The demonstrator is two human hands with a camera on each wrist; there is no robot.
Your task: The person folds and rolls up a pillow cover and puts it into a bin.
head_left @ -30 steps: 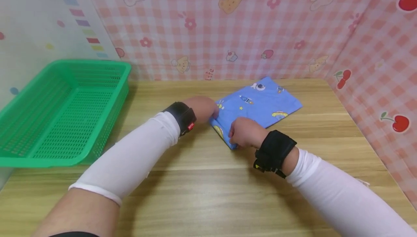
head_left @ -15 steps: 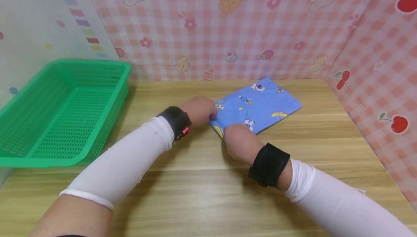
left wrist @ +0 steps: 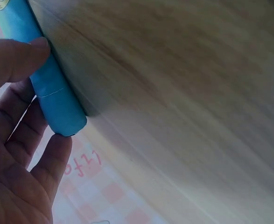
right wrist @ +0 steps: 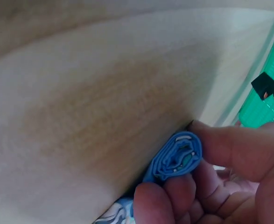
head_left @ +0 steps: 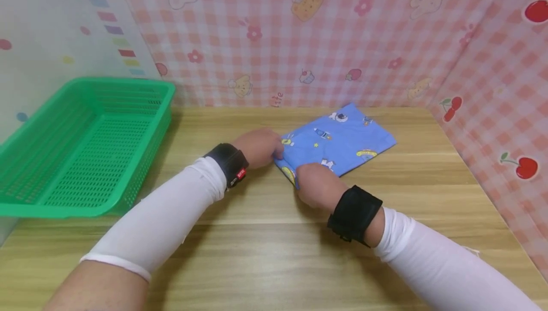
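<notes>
A blue cloth [head_left: 342, 132] lies at 3 o'clock from the head view's middle, on the wood-grained desk [head_left: 265, 258]. Its flat part bears a blue rocket, a small yellow star, white figures and a yellow-banded arch, with one corner pointing to 1 o'clock and another to 3. Along its 8 o'clock side the cloth is wound into a snug roll [right wrist: 176, 158]: the right wrist view shows coiled layers at the end, and the left wrist view a pale stitched line across it. The left hand [head_left: 260, 148], at the cloth's 9 o'clock, has its fingers clamped on the roll; the right hand [head_left: 318, 186], at 7 o'clock, pinches the other end between thumb and fingers.
</notes>
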